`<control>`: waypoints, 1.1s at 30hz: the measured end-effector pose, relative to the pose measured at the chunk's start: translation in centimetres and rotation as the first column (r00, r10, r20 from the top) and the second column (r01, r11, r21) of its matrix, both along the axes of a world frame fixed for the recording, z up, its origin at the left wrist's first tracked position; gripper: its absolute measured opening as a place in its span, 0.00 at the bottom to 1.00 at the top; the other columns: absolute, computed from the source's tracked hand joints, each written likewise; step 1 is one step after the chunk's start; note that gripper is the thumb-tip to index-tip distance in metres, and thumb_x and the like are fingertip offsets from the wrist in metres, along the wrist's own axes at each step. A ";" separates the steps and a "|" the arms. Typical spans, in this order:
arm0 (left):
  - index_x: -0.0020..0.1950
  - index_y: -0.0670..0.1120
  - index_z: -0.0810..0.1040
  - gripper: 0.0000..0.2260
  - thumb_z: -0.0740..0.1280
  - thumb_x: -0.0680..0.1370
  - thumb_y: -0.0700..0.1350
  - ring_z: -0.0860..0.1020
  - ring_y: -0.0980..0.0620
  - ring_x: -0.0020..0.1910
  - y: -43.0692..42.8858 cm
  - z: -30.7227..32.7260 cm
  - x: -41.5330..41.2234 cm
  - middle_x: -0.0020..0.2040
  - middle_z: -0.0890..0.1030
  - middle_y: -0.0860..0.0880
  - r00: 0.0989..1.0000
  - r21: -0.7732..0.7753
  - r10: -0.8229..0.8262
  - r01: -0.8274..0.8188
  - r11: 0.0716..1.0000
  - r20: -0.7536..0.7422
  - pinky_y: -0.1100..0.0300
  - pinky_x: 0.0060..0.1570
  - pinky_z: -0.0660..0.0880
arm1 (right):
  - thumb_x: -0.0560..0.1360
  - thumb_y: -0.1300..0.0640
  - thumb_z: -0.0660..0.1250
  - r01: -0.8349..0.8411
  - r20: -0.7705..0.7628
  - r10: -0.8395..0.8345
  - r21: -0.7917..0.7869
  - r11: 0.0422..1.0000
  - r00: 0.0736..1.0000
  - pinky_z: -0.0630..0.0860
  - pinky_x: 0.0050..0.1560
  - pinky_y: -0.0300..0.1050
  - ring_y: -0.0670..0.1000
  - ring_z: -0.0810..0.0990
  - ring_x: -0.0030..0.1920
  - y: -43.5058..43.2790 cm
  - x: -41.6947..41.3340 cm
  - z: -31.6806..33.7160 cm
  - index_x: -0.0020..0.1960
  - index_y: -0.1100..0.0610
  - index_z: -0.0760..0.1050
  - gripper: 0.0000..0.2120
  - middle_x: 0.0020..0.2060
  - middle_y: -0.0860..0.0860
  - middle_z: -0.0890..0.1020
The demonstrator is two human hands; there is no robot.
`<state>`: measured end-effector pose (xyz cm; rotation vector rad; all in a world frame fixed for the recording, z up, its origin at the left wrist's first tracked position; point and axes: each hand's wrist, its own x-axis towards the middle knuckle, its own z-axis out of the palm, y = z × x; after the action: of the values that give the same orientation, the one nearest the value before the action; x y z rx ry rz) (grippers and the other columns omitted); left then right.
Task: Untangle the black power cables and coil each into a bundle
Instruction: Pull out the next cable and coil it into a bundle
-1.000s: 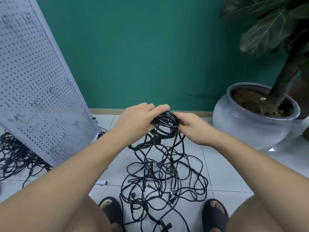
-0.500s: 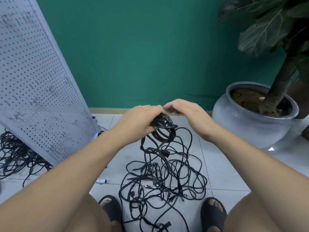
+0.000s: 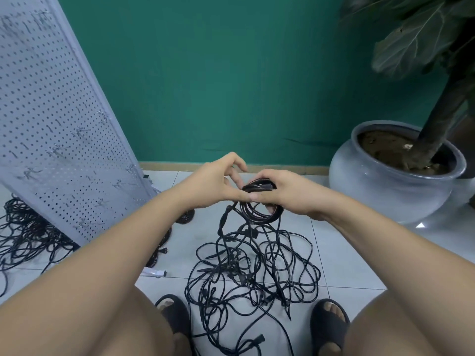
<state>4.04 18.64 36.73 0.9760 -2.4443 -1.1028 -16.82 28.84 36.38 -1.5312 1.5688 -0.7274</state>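
Right hand (image 3: 290,194): curled round the coil (image 3: 257,214), holding it above the floor.
Left hand (image 3: 213,186): fingers arched apart, gripping nothing; thumb tip at the coil's edge.
Coil: one strand hangs into the tangle (image 3: 252,268).
Tangle: on tiles (image 3: 347,255), between sandals (image 3: 329,327).

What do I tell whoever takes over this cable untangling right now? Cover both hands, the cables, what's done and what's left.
Right hand: grips a partly wound coil, held up.
Left hand: at the coil's edge; grip unclear.
Tangle: on the floor below, joined to the coil by a trailing cable.
Done: one coil partly wound; what looks like a coiled bundle lies by the pegboard.
Left: finish this coil, then untangle and coil the rest, including the pile left of the pegboard.
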 end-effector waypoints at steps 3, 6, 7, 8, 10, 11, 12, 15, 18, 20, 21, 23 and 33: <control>0.56 0.57 0.79 0.17 0.82 0.73 0.56 0.83 0.51 0.49 -0.7 -0.8 1.0 0.50 0.84 0.56 0.997 0.066 -0.048 0.044 0.997 0.053 0.49 0.55 0.80 | 0.82 0.53 0.75 0.027 0.087 -0.024 -0.035 0.999 0.996 0.74 0.40 0.38 0.42 0.78 0.35 -0.4 -1.1 -0.2 0.61 0.54 0.81 0.10 0.36 0.39 0.83; 0.56 0.58 0.82 0.12 0.79 0.75 0.50 0.82 0.58 0.56 -1.0 -1.8 1.6 0.54 0.85 0.58 0.972 0.045 -0.175 0.170 0.984 0.159 0.59 0.57 0.78 | 0.82 0.55 0.75 0.042 0.173 -0.034 -0.048 0.998 0.984 0.77 0.41 0.42 0.49 0.76 0.38 -0.5 -1.8 0.1 0.63 0.57 0.81 0.11 0.38 0.47 0.81; 0.54 0.59 0.82 0.09 0.78 0.77 0.51 0.82 0.58 0.55 -1.1 -2.1 1.6 0.52 0.85 0.59 0.963 -0.004 -0.184 0.189 0.982 0.198 0.55 0.57 0.80 | 0.82 0.55 0.74 0.046 0.194 -0.034 -0.058 0.997 0.980 0.78 0.41 0.42 0.50 0.77 0.38 -0.5 -2.1 0.3 0.63 0.58 0.81 0.12 0.38 0.48 0.81; 0.53 0.60 0.82 0.06 0.76 0.78 0.52 0.83 0.55 0.52 -1.2 -2.3 1.6 0.50 0.86 0.59 0.960 -0.047 -0.170 0.185 0.982 0.224 0.50 0.55 0.81 | 0.82 0.55 0.74 0.053 0.194 -0.039 -0.069 0.996 0.980 0.78 0.41 0.42 0.51 0.77 0.38 -0.5 -2.5 0.4 0.63 0.57 0.81 0.12 0.38 0.47 0.82; 0.50 0.58 0.83 0.01 0.73 0.81 0.54 0.83 0.50 0.46 -1.3 -2.3 1.5 0.45 0.87 0.58 0.968 -0.069 -0.122 0.140 0.988 0.218 0.47 0.51 0.81 | 0.82 0.53 0.75 0.067 0.107 -0.056 -0.100 0.993 0.993 0.80 0.42 0.45 0.50 0.79 0.38 -0.6 -3.2 0.5 0.62 0.54 0.81 0.11 0.38 0.45 0.83; 0.50 0.57 0.84 0.04 0.72 0.82 0.54 0.84 0.49 0.46 -1.3 -2.1 1.5 0.45 0.87 0.58 0.977 -0.075 -0.098 0.113 0.991 0.187 0.48 0.51 0.81 | 0.82 0.52 0.75 0.073 0.040 -0.069 -0.118 0.990 0.997 0.81 0.44 0.47 0.49 0.79 0.38 -0.7 -3.5 0.5 0.62 0.52 0.80 0.10 0.39 0.45 0.83; 0.49 0.56 0.84 0.05 0.72 0.82 0.54 0.83 0.49 0.45 -1.3 -2.0 1.4 0.44 0.87 0.57 0.987 -0.114 -0.081 0.097 0.989 0.142 0.49 0.50 0.81 | 0.82 0.51 0.75 0.079 -0.028 -0.083 -0.136 0.988 0.996 0.81 0.45 0.50 0.48 0.80 0.37 -0.8 -3.7 0.5 0.61 0.50 0.80 0.09 0.39 0.45 0.84; 0.51 0.57 0.85 0.04 0.72 0.81 0.55 0.76 0.55 0.43 -1.1 -1.8 1.2 0.45 0.77 0.57 0.999 -0.357 -0.042 0.049 0.933 0.027 0.53 0.45 0.74 | 0.82 0.51 0.74 0.074 -0.112 -0.091 -0.149 0.986 0.990 0.82 0.48 0.53 0.48 0.81 0.36 -1.0 -4.2 0.3 0.59 0.47 0.79 0.08 0.38 0.43 0.84; 0.51 0.58 0.83 0.04 0.71 0.81 0.55 0.71 0.57 0.38 -0.7 -1.3 0.9 0.37 0.70 0.55 0.998 -0.505 0.039 -0.053 0.862 -0.039 0.54 0.40 0.72 | 0.82 0.49 0.74 0.068 -0.070 -0.077 -0.128 0.989 0.995 0.82 0.49 0.54 0.48 0.82 0.36 -1.0 -4.2 0.1 0.59 0.47 0.79 0.08 0.40 0.45 0.84; 0.55 0.56 0.81 0.03 0.69 0.82 0.51 0.70 0.54 0.34 0.0 -1.0 0.6 0.31 0.69 0.58 0.997 -0.609 0.067 -0.078 0.789 -0.040 0.53 0.36 0.72 | 0.82 0.49 0.74 0.048 -0.052 -0.057 -0.147 0.988 0.997 0.83 0.49 0.55 0.48 0.82 0.37 -0.9 -3.6 0.0 0.60 0.48 0.79 0.09 0.41 0.50 0.84; 0.58 0.56 0.79 0.06 0.69 0.81 0.49 0.70 0.52 0.33 0.6 -0.9 0.3 0.29 0.68 0.60 0.997 -0.655 0.072 -0.074 0.752 -0.030 0.54 0.35 0.71 | 0.83 0.49 0.74 0.033 -0.046 -0.040 -0.158 0.987 0.998 0.83 0.48 0.54 0.48 0.81 0.37 -0.7 -3.2 -0.1 0.60 0.48 0.79 0.09 0.41 0.51 0.84; 0.62 0.56 0.77 0.10 0.68 0.81 0.46 0.69 0.53 0.33 1.4 -1.0 -0.1 0.28 0.67 0.63 0.998 -0.698 0.060 -0.060 0.714 -0.025 0.55 0.33 0.68 | 0.83 0.49 0.74 -0.001 -0.033 -0.005 -0.164 0.986 0.999 0.82 0.44 0.48 0.49 0.80 0.36 -0.3 -2.5 0.2 0.60 0.50 0.79 0.09 0.36 0.48 0.82; 0.52 0.47 0.67 0.14 0.70 0.83 0.53 0.83 0.56 0.39 2.8 -1.7 -1.1 0.35 0.85 0.61 0.924 -0.088 0.267 -0.301 0.950 -0.272 0.46 0.50 0.81 | 0.84 0.43 0.68 0.043 0.451 -0.009 -0.065 0.997 0.892 0.73 0.37 0.46 0.49 0.62 0.32 0.3 -1.8 1.0 0.53 0.58 0.72 0.17 0.37 0.48 0.70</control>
<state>2.96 21.49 35.06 1.0358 -2.0596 -0.8984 -18.63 29.10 37.37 -1.2738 1.2228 -1.0805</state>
